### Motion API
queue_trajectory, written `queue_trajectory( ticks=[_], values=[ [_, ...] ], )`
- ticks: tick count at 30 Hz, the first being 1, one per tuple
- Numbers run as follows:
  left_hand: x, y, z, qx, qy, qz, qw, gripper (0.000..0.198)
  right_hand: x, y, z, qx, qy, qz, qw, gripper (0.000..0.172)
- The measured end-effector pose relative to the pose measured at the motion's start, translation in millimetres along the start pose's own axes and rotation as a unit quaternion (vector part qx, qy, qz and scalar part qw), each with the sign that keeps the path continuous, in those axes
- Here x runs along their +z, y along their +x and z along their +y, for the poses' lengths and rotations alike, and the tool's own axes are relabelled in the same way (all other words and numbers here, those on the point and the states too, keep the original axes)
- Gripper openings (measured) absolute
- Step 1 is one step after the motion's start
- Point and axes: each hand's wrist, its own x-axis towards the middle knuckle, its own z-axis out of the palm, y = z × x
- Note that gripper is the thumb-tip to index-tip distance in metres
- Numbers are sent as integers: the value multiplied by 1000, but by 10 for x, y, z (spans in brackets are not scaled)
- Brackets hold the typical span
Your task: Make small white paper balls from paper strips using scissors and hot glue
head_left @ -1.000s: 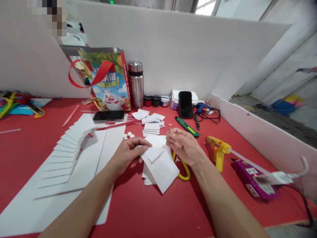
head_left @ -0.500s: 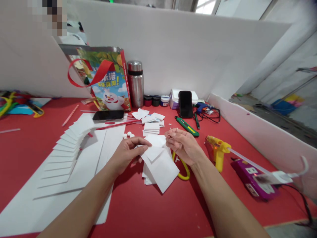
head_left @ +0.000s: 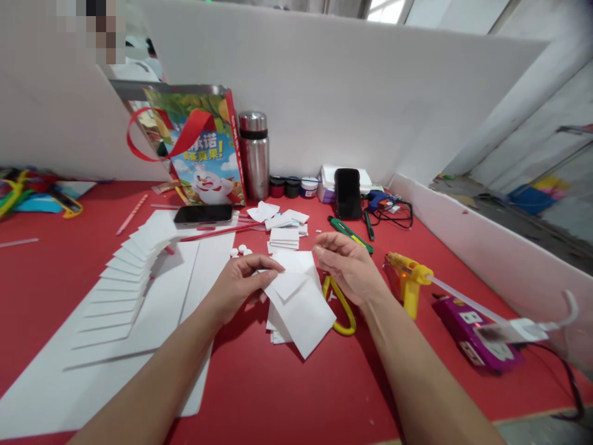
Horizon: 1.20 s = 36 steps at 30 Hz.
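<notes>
My left hand (head_left: 243, 281) is closed on the near-left edge of a white paper sheet (head_left: 306, 321), thumb on top and fingers partly hidden under it. A smaller white piece (head_left: 290, 284) lies over that sheet by my thumb. More white paper (head_left: 296, 261) shows behind and beneath it. To the right, my right hand (head_left: 347, 266) is raised with loosely curved fingers, and I see nothing between them. Yellow-handled scissors (head_left: 345, 318) lie partly under the paper, below my right hand. A stack of small white cards (head_left: 284, 238) sits just beyond.
A stepped white card model (head_left: 125, 278) stands on white board at left. Right of my hand are a green cutter (head_left: 349, 233), a yellow glue gun (head_left: 410, 278) and a purple power strip (head_left: 477, 334). A bag (head_left: 204, 154), steel flask (head_left: 254, 154) and phone (head_left: 347, 193) stand behind.
My right hand's fingers have loosened from a pinch and moved slightly up and away from the paper. My left hand and the sheet have stayed nearly still.
</notes>
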Motion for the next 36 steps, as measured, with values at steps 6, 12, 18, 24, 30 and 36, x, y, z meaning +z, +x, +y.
queue_trajectory(
  ticks=[6, 12, 18, 24, 30, 36],
  values=[
    [-8, -5, -9, 2, 10, 2, 1000, 24, -59, 8, -34, -145, -268, 138, 942, 19],
    [2, -11, 10, 9, 36, 12, 999, 23, 257, -106, 45, -92, -226, -62, 968, 22],
    [49, -39, 39, -1, 61, 2, 998, 27, 384, -195, 125, -132, -321, -76, 935, 12],
    [40, -21, -25, -7, 36, -1, 999, 30, 276, -146, 99, -109, -303, 12, 947, 32],
    [4, -32, 13, 7, 22, 19, 1000, 34, 225, -103, 42, -39, -249, -50, 966, 34],
    [-24, -32, 66, 58, 78, 51, 994, 41, 220, -124, 41, 58, -251, -110, 960, 27]
  ],
)
